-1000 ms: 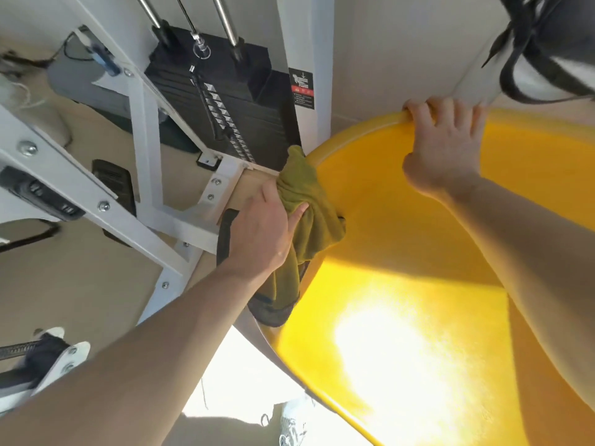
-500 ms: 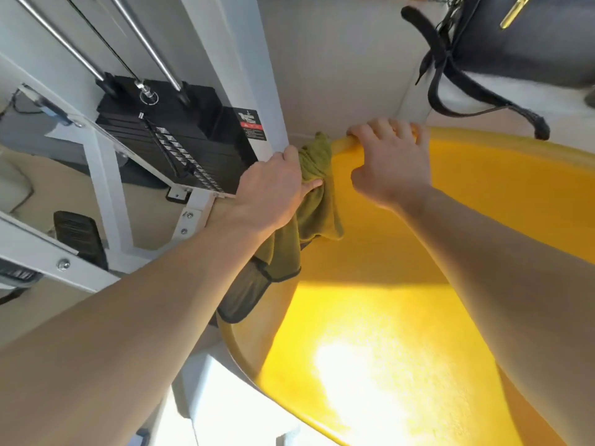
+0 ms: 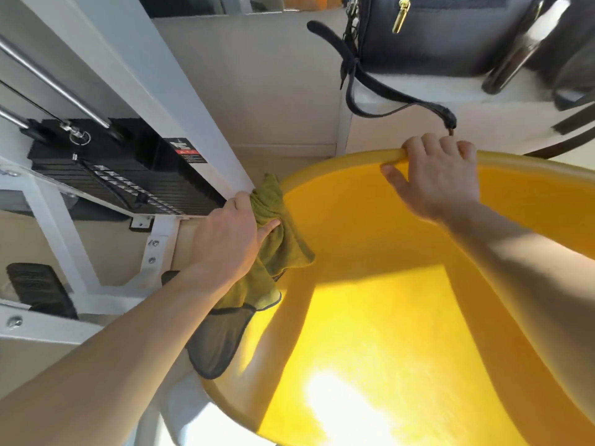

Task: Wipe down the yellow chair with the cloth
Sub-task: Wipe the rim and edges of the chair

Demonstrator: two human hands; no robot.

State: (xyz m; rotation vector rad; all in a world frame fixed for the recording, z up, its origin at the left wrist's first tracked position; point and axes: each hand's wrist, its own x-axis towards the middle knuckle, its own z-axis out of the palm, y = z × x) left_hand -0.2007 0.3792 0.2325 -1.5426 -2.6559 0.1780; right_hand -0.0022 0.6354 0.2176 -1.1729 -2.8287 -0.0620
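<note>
The yellow chair (image 3: pixel 402 317) is filling the right and near part of your view, sunlit low down. Your right hand (image 3: pixel 438 178) is gripping its far rim, fingers curled over. Your left hand (image 3: pixel 228 243) is clenching the green cloth (image 3: pixel 277 239) against the chair's left edge, cloth hanging below. On the weight machine (image 3: pixel 128 169) at left, the label's writing is too small to read.
</note>
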